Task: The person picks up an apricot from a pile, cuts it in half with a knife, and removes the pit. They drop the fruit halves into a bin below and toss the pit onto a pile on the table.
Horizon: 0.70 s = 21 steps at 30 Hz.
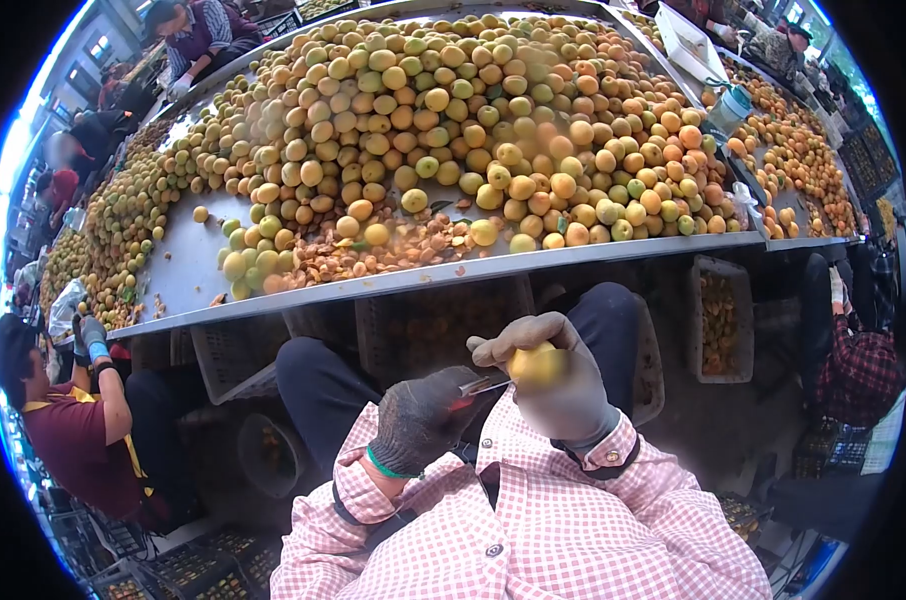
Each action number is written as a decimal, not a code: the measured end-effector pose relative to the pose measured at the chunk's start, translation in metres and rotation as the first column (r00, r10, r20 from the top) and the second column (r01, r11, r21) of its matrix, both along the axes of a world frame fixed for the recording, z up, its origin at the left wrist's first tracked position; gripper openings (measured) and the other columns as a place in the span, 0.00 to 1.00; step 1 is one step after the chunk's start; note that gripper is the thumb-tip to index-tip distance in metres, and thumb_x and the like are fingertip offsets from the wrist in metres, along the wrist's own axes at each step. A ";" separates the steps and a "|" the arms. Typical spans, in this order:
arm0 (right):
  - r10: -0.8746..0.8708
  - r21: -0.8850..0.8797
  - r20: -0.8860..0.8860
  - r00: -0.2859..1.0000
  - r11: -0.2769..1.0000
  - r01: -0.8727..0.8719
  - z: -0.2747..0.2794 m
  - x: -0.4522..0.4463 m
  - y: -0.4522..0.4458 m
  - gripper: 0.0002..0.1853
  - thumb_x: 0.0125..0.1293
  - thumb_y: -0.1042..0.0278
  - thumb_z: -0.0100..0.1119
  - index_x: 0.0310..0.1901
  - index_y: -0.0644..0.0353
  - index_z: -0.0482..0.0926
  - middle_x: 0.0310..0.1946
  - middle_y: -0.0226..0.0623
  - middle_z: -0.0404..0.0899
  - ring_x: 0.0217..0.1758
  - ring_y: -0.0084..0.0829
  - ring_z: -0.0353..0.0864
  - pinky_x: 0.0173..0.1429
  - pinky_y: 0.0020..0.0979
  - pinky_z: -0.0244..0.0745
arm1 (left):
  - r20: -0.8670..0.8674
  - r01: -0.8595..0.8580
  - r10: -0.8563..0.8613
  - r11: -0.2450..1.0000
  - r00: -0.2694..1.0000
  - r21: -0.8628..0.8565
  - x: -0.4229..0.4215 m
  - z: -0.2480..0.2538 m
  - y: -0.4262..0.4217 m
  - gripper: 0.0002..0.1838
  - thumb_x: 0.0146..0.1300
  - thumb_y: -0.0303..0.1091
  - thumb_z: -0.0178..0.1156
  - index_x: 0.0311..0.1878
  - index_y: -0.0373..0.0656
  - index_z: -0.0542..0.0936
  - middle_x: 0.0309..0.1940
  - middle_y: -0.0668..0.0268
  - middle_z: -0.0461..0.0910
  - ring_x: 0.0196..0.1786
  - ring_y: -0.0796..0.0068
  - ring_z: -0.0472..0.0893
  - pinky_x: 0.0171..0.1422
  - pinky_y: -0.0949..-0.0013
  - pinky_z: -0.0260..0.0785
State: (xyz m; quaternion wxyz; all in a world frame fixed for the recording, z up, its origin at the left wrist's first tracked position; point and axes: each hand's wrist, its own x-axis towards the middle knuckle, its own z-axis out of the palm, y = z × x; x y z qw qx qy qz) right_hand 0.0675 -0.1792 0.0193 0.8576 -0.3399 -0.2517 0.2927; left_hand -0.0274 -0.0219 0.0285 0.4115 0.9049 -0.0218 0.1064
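Note:
My left hand (423, 420), in a dark knitted glove with a green cuff edge, is closed around a small metal tool (485, 384). The tool's thin bright tip points right, and a bit of red shows near its grip; its exact kind is unclear. In my right hand (570, 395), wearing a grey glove, a yellow apricot (537, 367) is held between thumb and fingers, partly blurred. The tool's tip is close beside the fruit; whether they touch I cannot tell. Both hands are above my lap, in front of the metal table's edge (453, 272).
A large heap of apricots (423, 110) covers much of the table, with split, brownish pieces (393, 250) near the front edge. Below are plastic crates (723, 375) and a round bucket (270, 455). Co-workers sit at the left (83, 440) and right (858, 375).

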 end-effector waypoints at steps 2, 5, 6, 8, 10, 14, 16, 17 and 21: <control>-0.009 0.016 -0.005 1.000 1.000 0.009 0.000 -0.001 0.001 0.23 0.53 0.79 0.68 0.50 0.58 0.70 0.47 0.40 0.76 0.56 0.36 0.77 0.74 0.47 0.55 | 0.029 -0.025 0.023 0.999 0.999 0.041 0.000 -0.001 0.000 0.11 0.54 0.30 0.67 0.42 0.43 0.82 0.34 0.56 0.82 0.35 0.53 0.83 0.36 0.64 0.75; 0.036 0.040 -0.101 0.994 0.999 -0.033 0.001 -0.001 0.000 0.25 0.50 0.87 0.64 0.49 0.56 0.69 0.47 0.39 0.77 0.57 0.33 0.77 0.74 0.42 0.58 | 0.049 -0.048 0.044 0.994 0.998 0.093 -0.001 -0.005 -0.001 0.14 0.53 0.30 0.66 0.44 0.44 0.80 0.35 0.55 0.82 0.35 0.53 0.82 0.36 0.61 0.74; 0.027 0.045 -0.114 0.993 0.999 -0.022 0.001 -0.002 0.000 0.25 0.51 0.87 0.64 0.49 0.56 0.69 0.47 0.39 0.77 0.57 0.33 0.77 0.73 0.41 0.58 | 0.037 -0.043 0.039 0.994 0.999 0.105 -0.002 -0.006 -0.002 0.16 0.53 0.30 0.66 0.46 0.43 0.79 0.36 0.55 0.81 0.35 0.53 0.82 0.36 0.60 0.74; 0.019 0.051 -0.128 0.992 0.999 -0.012 -0.001 -0.005 0.001 0.24 0.52 0.86 0.64 0.49 0.56 0.69 0.47 0.39 0.77 0.56 0.34 0.77 0.73 0.41 0.59 | 0.031 -0.059 0.056 0.993 0.998 0.106 0.000 -0.004 -0.004 0.15 0.53 0.30 0.65 0.46 0.44 0.79 0.35 0.54 0.82 0.35 0.52 0.82 0.36 0.59 0.74; 0.002 0.100 -0.199 0.980 0.995 0.019 -0.002 -0.010 0.004 0.23 0.56 0.82 0.64 0.51 0.56 0.68 0.49 0.40 0.76 0.58 0.34 0.76 0.72 0.40 0.61 | 0.026 -0.078 0.076 0.991 0.997 0.109 0.003 -0.003 -0.007 0.15 0.54 0.29 0.64 0.46 0.44 0.80 0.34 0.53 0.82 0.35 0.50 0.82 0.36 0.59 0.74; -0.040 0.079 -0.351 0.935 0.994 0.072 0.007 -0.022 0.012 0.23 0.59 0.78 0.64 0.53 0.54 0.66 0.52 0.40 0.75 0.60 0.35 0.74 0.70 0.37 0.63 | -0.041 -0.120 0.130 0.974 0.991 0.191 0.014 -0.009 -0.011 0.13 0.54 0.31 0.62 0.45 0.46 0.79 0.29 0.55 0.81 0.32 0.50 0.81 0.32 0.56 0.73; -0.114 0.053 -0.311 0.944 0.989 0.137 0.006 -0.023 0.017 0.24 0.60 0.75 0.65 0.55 0.52 0.65 0.54 0.40 0.73 0.61 0.36 0.73 0.67 0.34 0.66 | -0.066 -0.147 0.168 0.957 0.984 0.249 0.018 -0.013 -0.012 0.11 0.56 0.33 0.59 0.43 0.47 0.79 0.27 0.56 0.81 0.29 0.52 0.81 0.30 0.55 0.73; -0.117 0.060 -0.287 0.951 0.988 0.140 0.008 -0.021 0.017 0.25 0.60 0.77 0.64 0.57 0.53 0.64 0.57 0.39 0.71 0.62 0.33 0.72 0.65 0.31 0.70 | -0.018 -0.152 0.160 0.960 0.987 0.236 0.022 -0.013 -0.011 0.11 0.55 0.33 0.59 0.43 0.47 0.79 0.27 0.56 0.81 0.29 0.52 0.82 0.30 0.55 0.73; -0.159 -0.367 0.028 0.987 0.917 0.158 0.000 -0.002 0.011 0.27 0.60 0.82 0.61 0.60 0.56 0.63 0.59 0.39 0.70 0.63 0.28 0.71 0.64 0.30 0.71 | 0.027 -0.120 0.117 0.960 0.993 0.251 0.030 -0.027 -0.002 0.11 0.55 0.33 0.59 0.43 0.48 0.79 0.26 0.55 0.81 0.28 0.52 0.82 0.30 0.55 0.72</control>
